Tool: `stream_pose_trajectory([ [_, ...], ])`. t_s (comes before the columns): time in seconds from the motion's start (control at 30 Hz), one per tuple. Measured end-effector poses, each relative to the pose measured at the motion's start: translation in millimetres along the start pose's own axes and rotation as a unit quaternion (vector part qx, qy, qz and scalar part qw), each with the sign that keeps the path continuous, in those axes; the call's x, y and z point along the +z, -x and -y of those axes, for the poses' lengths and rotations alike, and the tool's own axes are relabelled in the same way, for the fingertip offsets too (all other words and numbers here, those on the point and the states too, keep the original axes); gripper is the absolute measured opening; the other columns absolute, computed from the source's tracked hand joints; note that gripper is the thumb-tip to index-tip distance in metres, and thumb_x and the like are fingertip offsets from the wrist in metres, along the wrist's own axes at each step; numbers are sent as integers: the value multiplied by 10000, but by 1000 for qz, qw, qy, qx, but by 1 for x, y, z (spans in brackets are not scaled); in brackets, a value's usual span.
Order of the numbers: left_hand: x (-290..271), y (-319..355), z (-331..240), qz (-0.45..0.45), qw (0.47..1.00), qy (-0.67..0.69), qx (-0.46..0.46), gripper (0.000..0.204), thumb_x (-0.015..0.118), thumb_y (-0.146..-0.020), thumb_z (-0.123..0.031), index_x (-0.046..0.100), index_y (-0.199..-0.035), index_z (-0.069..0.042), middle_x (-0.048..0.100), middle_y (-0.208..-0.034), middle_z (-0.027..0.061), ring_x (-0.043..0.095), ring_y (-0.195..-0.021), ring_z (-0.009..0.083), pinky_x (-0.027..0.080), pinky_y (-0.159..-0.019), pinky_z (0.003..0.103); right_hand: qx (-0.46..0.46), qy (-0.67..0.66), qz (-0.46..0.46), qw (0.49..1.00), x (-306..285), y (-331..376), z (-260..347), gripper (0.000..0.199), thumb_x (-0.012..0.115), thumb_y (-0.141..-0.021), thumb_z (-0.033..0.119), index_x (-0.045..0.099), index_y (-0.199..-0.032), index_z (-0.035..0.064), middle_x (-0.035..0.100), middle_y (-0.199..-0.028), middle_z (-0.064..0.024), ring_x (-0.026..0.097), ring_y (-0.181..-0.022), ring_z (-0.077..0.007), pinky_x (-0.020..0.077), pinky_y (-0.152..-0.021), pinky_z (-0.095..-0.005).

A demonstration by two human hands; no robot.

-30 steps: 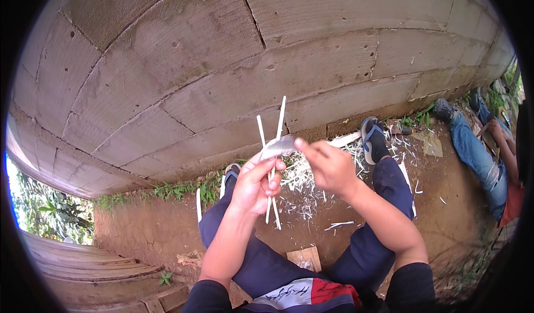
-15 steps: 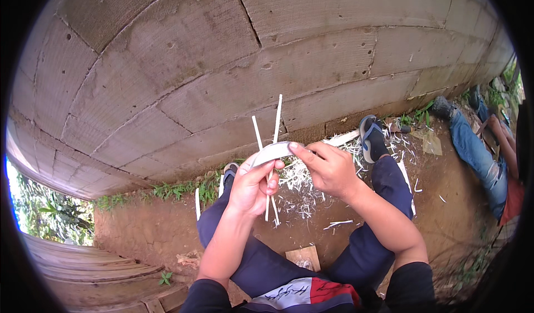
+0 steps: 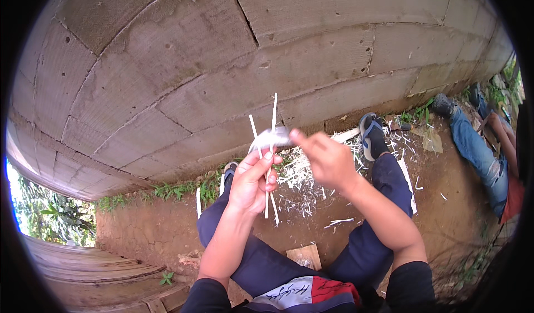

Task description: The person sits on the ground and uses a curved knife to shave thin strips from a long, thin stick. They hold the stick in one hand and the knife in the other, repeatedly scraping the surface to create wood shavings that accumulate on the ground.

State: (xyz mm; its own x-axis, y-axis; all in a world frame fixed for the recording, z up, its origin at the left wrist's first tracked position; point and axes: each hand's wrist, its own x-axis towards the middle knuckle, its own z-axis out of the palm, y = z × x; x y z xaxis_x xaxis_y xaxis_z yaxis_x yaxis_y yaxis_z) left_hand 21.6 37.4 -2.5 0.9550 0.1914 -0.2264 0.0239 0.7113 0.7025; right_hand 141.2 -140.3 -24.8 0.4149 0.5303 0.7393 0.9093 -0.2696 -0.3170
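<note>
Two thin pale wooden sticks (image 3: pixel 275 115) stand up crossed in my left hand (image 3: pixel 253 182), which pinches them between thumb and fingers; their lower ends stick out below the hand. My right hand (image 3: pixel 328 160), blurred by motion, is closed on one end of a curved silvery knife blade (image 3: pixel 281 137). The blade, smeared too, reaches left across the sticks just above my left thumb. Whether its edge touches the wood, I cannot tell. Any handle is hidden inside my right hand.
Pale shavings (image 3: pixel 300 174) litter the dirt ground between my feet. A block wall (image 3: pixel 194 62) rises in front. A small wooden board (image 3: pixel 304 256) lies between my legs. At the far right sits another person in jeans (image 3: pixel 473 146). Wooden planks (image 3: pixel 83 268) are at the lower left.
My right hand has turned and blurred, and the blade has shifted from over the left thumb to across the sticks. The left hand still holds the sticks, which lean slightly further left.
</note>
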Motion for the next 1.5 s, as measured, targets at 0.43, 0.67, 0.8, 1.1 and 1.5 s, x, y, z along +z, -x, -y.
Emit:
stream_pose_trajectory([
  [0.43, 3, 7, -3, -27, 999, -42, 18, 182, 608, -997, -120, 640, -1154, -34, 705, -942, 88, 595, -588, 79, 464, -463, 192, 43, -13, -20, 999, 3, -2, 10, 561, 651, -813, 58, 645, -1338, 254, 635, -802, -14, 631, -610, -194, 518, -515, -324],
  [0.67, 4, 2, -1, -34, 999, -34, -3, 180, 593, -1004, -119, 635, -1158, -35, 696, -952, 77, 574, -571, 65, 442, -460, 178, 34, 29, -25, 999, 6, 1, 5, 595, 659, -800, 42, 628, -1360, 242, 619, -784, -6, 624, -612, -193, 511, -510, -329],
  [0.8, 5, 4, 1, -44, 997, -58, -14, 200, 590, -998, -124, 620, -1172, -29, 689, -932, 64, 568, -589, 70, 430, -454, 189, 43, 46, -16, 998, 8, 7, 1, 611, 607, -804, 15, 615, -1371, 242, 624, -789, -6, 618, -599, -189, 504, -501, -320],
  [1.1, 11, 7, 2, -51, 997, -61, -9, 227, 600, -994, -126, 610, -1193, -17, 689, -934, 63, 566, -575, 74, 426, -450, 200, -19, 38, -16, 999, 4, 6, 1, 602, 611, -832, 30, 581, -1405, 212, 649, -816, -23, 636, -612, -198, 515, -508, -327],
  [1.5, -1, 4, 0, -11, 998, -53, 14, 217, 517, -1042, -130, 594, -1191, 8, 627, -859, 52, 526, -525, 72, 397, -411, 188, 23, 57, 5, 998, 10, 11, 10, 573, 651, -800, 74, 625, -1353, 224, 648, -861, -14, 642, -647, -211, 536, -546, -331],
])
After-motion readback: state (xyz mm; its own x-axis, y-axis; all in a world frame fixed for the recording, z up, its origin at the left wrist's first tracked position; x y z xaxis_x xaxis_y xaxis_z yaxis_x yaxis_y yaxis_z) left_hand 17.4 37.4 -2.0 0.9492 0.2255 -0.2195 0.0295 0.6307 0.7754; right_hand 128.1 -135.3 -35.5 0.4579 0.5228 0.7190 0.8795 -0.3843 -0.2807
